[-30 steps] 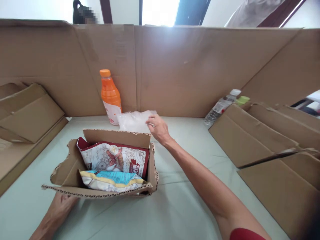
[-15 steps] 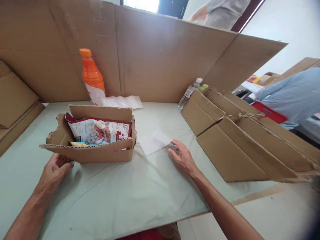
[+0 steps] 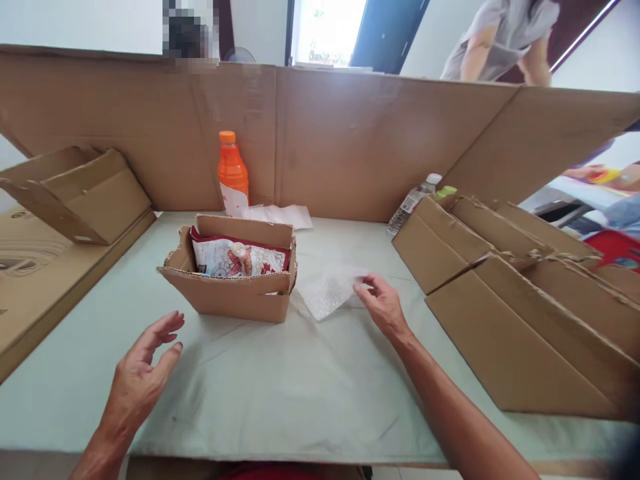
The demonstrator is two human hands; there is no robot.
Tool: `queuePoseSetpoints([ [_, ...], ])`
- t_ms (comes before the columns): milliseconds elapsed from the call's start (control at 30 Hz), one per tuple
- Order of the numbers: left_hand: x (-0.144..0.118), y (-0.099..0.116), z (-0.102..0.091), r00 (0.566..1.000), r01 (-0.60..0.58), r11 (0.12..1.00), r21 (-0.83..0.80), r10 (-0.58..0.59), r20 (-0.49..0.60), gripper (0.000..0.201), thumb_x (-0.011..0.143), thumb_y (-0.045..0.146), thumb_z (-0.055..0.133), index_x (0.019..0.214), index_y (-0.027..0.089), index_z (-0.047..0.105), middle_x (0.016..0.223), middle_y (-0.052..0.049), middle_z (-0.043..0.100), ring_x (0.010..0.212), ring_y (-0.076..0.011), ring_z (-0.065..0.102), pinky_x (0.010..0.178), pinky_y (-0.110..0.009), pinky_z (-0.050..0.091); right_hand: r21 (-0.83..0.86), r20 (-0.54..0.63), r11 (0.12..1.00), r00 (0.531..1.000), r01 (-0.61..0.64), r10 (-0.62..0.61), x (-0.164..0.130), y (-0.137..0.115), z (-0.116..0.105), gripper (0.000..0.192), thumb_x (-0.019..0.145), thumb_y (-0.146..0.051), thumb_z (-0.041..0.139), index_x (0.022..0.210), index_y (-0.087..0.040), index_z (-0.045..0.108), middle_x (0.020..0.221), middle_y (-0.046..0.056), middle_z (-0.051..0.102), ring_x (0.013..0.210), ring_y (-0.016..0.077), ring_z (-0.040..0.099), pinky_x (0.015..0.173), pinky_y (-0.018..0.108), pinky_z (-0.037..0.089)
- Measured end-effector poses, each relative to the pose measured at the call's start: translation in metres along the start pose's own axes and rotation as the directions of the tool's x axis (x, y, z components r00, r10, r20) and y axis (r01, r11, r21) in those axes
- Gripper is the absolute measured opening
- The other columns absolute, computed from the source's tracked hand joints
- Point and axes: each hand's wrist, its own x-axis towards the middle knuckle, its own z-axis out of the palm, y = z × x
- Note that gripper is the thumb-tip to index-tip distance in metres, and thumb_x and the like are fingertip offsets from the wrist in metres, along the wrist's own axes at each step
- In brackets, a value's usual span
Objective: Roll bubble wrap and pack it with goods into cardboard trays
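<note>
The step in hand, as I judge it, is the handling of a bubble-wrap sheet (image 3: 327,293), approx. the centre of the frame. This sheet is just beside the open carton (image 3: 240,297), which stands left of centre, w/ a printed pouch (image 3: 240,259) inside.

Next move, in my opinion, calls for a firm pinch on the sheet's edge, b/c it looks thin and light, and for keeping it free of the carton's torn rim.

R hand (image 3: 385,310), right of centre: fingers are bent, thumb and index close together at the upper-right corner of the sheet, which they seem to pinch; the exact contact is a bit blurred. The other fingers curl loosely.

L hand (image 3: 143,373), lower left of the frame: open, thumb well apart from the fingers, palm turned inward. It holds nothing and touches nothing, incl. the carton, which is near its fingertips.

Behind the carton, upper left of centre, there is an orange bottle (image 3: 233,175) w/ another pale sheet (image 3: 285,215) next to it. At the right side of the frame are more cartons (image 3: 505,333), w/ a clear bottle (image 3: 413,205) leaning behind them.
</note>
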Motion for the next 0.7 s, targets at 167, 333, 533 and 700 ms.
queuePoseSetpoints([
  [167,-0.021,0.033,0.010,0.977,-0.176,0.960,0.219,0.198,-0.083,0.034,0.093,0.040,0.058,0.123,0.028,0.066,0.121,-0.003,0.073,0.107,-0.0225,0.070,0.083,-0.032,0.058,0.401,-0.105,0.907,0.977,-0.128,0.185,0.018,-0.013,-0.010,0.042,0.070,-0.051,0.076,0.099,-0.022,0.067,0.086,0.002,0.069,0.074,0.0160,0.065,0.067,0.029,0.054],
  [333,-0.048,0.056,0.055,0.793,-0.608,0.788,0.096,0.596,0.125,0.024,0.094,0.020,0.057,0.115,0.024,0.068,0.106,-0.004,0.075,0.095,-0.0166,0.072,0.086,-0.027,0.058,0.269,-0.027,0.952,0.987,-0.145,0.158,0.034,-0.004,0.004,0.037,0.067,-0.044,0.074,0.096,-0.021,0.069,0.086,0.002,0.069,0.075,0.0165,0.063,0.074,0.033,0.056],
  [533,-0.057,0.069,0.088,0.679,-0.694,0.720,-0.033,0.668,0.306,0.028,0.091,0.011,0.054,0.115,0.019,0.067,0.107,-0.008,0.074,0.098,-0.0170,0.071,0.086,-0.026,0.059,-0.011,0.032,0.993,0.993,-0.115,0.115,-0.002,0.004,0.002,0.041,0.069,-0.029,0.071,0.110,-0.023,0.073,0.129,0.010,0.064,0.112,0.0279,0.062,0.097,0.045,0.051],
  [700,-0.055,0.065,0.086,0.685,-0.633,0.772,-0.049,0.588,0.431,0.028,0.092,0.012,0.052,0.114,0.020,0.067,0.107,-0.008,0.074,0.097,-0.0170,0.071,0.085,-0.027,0.060,-0.380,0.405,0.886,0.909,0.264,-0.097,-0.063,0.007,-0.040,0.058,0.082,-0.020,0.057,0.140,-0.029,0.059,0.150,0.009,0.054,0.137,0.0288,0.051,0.110,0.049,0.044],
])
